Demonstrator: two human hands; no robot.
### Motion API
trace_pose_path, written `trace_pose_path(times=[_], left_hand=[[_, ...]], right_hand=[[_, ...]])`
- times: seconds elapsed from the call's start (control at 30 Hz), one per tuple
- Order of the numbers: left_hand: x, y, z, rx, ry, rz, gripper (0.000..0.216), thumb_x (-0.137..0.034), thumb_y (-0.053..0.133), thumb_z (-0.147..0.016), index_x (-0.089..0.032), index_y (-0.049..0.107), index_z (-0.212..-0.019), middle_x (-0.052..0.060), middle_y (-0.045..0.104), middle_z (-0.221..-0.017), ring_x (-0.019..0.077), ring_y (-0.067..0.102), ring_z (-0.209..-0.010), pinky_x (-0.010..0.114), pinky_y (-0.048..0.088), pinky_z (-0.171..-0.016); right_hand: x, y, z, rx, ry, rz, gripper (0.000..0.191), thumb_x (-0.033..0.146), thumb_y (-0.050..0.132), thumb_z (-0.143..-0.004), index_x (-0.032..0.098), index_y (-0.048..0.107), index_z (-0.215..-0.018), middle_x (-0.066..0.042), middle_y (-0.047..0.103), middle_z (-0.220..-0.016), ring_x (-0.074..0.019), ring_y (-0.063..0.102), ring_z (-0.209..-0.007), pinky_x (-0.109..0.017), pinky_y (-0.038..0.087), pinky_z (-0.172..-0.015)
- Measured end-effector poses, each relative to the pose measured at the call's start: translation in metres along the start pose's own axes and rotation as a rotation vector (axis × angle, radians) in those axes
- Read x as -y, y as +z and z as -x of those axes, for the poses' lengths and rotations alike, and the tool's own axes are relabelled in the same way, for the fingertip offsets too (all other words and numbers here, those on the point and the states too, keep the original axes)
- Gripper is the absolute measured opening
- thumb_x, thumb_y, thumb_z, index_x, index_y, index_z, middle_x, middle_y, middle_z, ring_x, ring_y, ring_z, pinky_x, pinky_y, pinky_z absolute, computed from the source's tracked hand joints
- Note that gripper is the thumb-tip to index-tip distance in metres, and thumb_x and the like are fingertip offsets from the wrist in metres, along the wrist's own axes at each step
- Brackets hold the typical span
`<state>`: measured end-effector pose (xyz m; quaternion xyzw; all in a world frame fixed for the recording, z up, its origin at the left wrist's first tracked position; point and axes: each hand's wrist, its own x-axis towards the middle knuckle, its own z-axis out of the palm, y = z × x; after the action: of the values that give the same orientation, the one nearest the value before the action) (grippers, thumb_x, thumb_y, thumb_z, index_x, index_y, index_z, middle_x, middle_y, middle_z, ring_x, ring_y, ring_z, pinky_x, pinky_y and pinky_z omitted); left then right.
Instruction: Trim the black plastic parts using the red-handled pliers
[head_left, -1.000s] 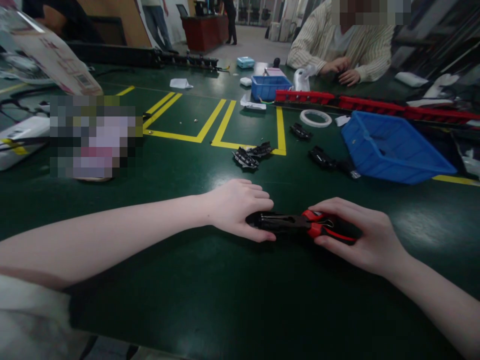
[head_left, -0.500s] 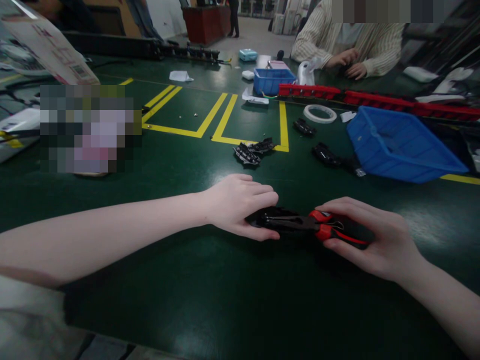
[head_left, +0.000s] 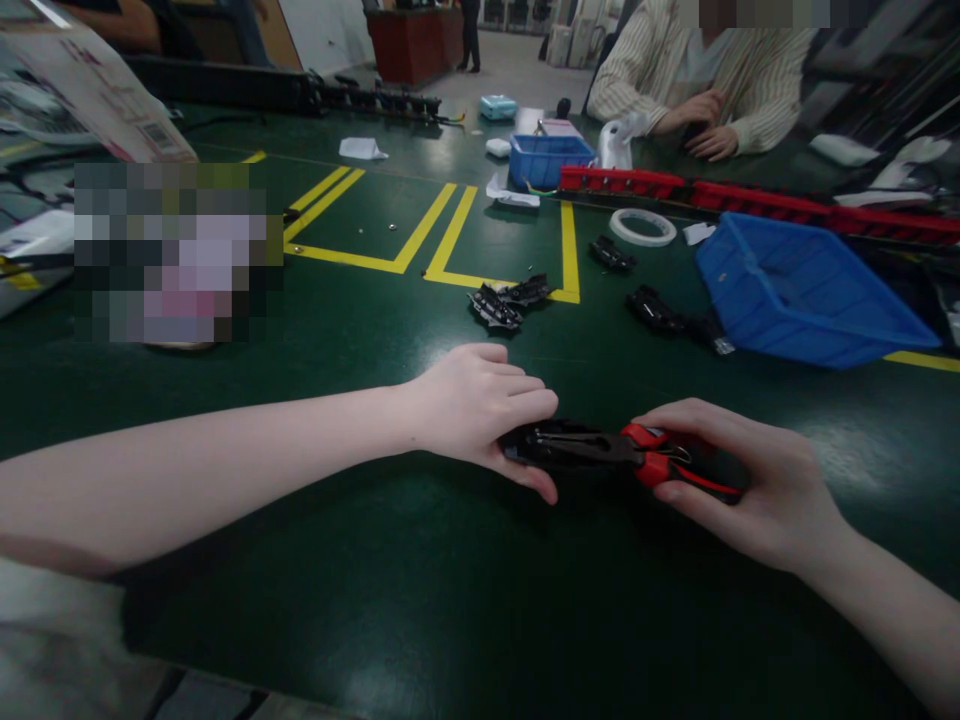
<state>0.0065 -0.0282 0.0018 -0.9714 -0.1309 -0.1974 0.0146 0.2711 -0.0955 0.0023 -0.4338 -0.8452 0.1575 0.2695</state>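
A pair of pliers (head_left: 600, 450) with a black head and red-and-black handles lies low over the green table (head_left: 375, 560) in front of me. My right hand (head_left: 742, 485) is wrapped round the red handles. My left hand (head_left: 480, 410) is closed over a small black part at the jaw end of the pliers, with fingers on top and thumb underneath; most of that part is hidden by the fingers.
Several small black parts (head_left: 506, 300) lie beyond my hands near yellow floor-style tape lines (head_left: 450, 235). A large blue bin (head_left: 802, 290) stands at right, a smaller blue bin (head_left: 544, 160) and a white tape roll (head_left: 641, 227) farther back. A person in a striped shirt (head_left: 742, 75) sits across.
Both hands and the pliers have shifted slightly right and toward me. My left thumb has come further under the jaw end.
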Motion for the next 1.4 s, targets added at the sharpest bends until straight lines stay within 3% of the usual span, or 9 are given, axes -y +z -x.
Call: trace_pose_path(times=[0.27, 0.47, 0.97, 1.13, 1.4], left_hand=[[0.0005, 0.0005, -0.0005, 0.036, 0.002, 0.007, 0.056, -0.073, 0.045, -0.078, -0.018, 0.05, -0.071, -0.004, 0.057, -0.062, 0.01, 0.05, -0.053, 0.027, 0.028, -0.053], [-0.0004, 0.0002, -0.0004, -0.018, 0.021, 0.007, 0.053, -0.069, 0.048, -0.08, -0.017, 0.049, -0.072, -0.003, 0.057, -0.064, 0.01, 0.05, -0.053, 0.027, 0.028, -0.052], [-0.0008, 0.0027, 0.0001, 0.026, -0.04, -0.007, 0.056, -0.069, 0.028, -0.088, -0.017, 0.049, -0.078, -0.002, 0.058, -0.058, 0.0119, 0.051, -0.049, 0.026, 0.033, -0.055], [0.0018, 0.0017, -0.0004, 0.045, -0.047, 0.049, 0.058, -0.069, 0.026, -0.088, -0.018, 0.048, -0.076, -0.002, 0.058, -0.058, 0.0117, 0.051, -0.049, 0.026, 0.032, -0.054], [0.0021, 0.0023, -0.0012, 0.082, -0.052, 0.082, 0.05, -0.067, 0.04, -0.086, -0.018, 0.049, -0.078, -0.003, 0.058, -0.062, 0.0118, 0.052, -0.052, 0.025, 0.033, -0.054]], right_hand=[[-0.0003, 0.0007, 0.0001, 0.011, -0.053, 0.01, 0.028, 0.039, 0.061, -0.082, 0.024, 0.057, -0.105, -0.006, 0.066, -0.096, -0.02, 0.064, -0.082, -0.032, 0.052, -0.067], [0.0016, 0.0001, 0.0008, 0.003, -0.033, 0.019, 0.029, 0.041, 0.06, -0.082, 0.024, 0.057, -0.106, -0.006, 0.065, -0.098, -0.0194, 0.063, -0.084, -0.032, 0.051, -0.07], [0.0001, -0.0069, 0.0017, 0.045, -0.131, 0.154, 0.036, 0.035, 0.063, -0.079, 0.025, 0.052, -0.113, -0.007, 0.063, -0.101, -0.0223, 0.064, -0.086, -0.034, 0.054, -0.069], [0.0018, -0.0008, 0.0012, 0.06, -0.068, 0.133, 0.033, 0.036, 0.06, -0.081, 0.023, 0.051, -0.111, -0.008, 0.062, -0.099, -0.0216, 0.062, -0.086, -0.033, 0.054, -0.068], [-0.0052, -0.0004, 0.0032, -0.044, -0.107, 0.132, 0.042, 0.034, 0.066, -0.078, 0.022, 0.052, -0.116, -0.009, 0.061, -0.105, -0.0221, 0.062, -0.094, -0.034, 0.054, -0.077]])
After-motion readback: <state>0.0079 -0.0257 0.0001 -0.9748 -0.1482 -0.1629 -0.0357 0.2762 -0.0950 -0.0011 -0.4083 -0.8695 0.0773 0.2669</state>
